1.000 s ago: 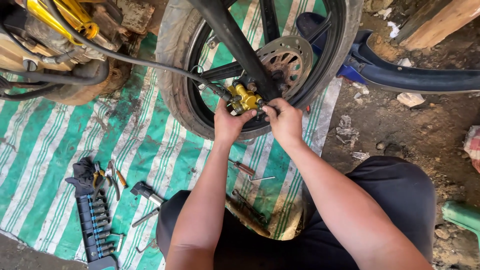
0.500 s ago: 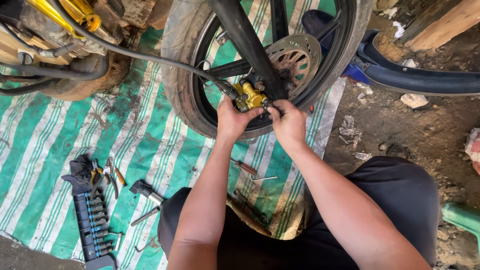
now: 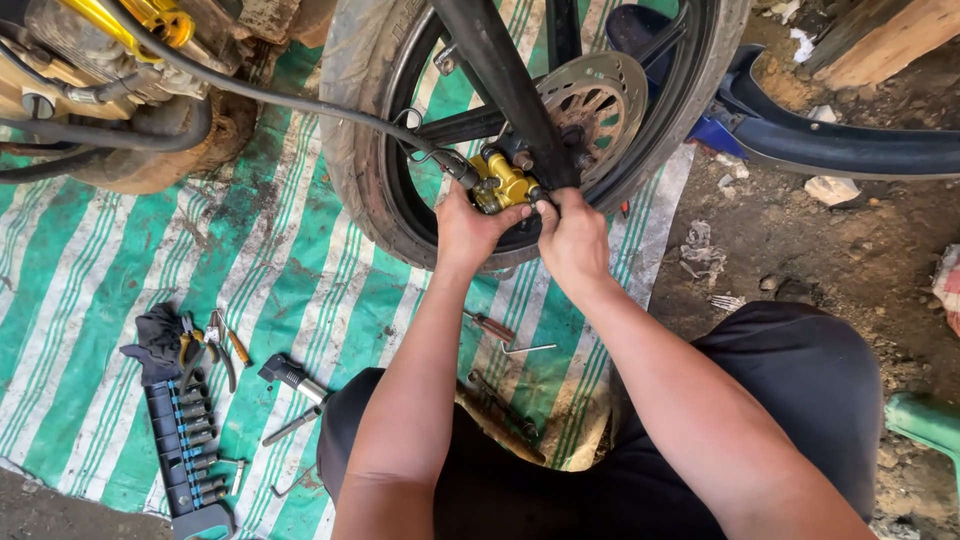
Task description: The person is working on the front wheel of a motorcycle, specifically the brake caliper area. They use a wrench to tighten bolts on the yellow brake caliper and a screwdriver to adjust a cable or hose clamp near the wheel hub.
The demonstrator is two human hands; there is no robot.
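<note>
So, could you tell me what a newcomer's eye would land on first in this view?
Most striking is the bright gold metal brake caliper at top centre, beside the drilled steel brake disc of the black motorcycle wheel. The left hand and right hand both grip it. At lower left, a black socket rail and pliers lie on the green-and-white striped tarpaulin.

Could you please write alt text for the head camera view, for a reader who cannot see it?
Both hands, left hand and right hand, grip a gold brake caliper beside a motorcycle wheel's brake disc. Tools lie on a green striped tarp.
</note>
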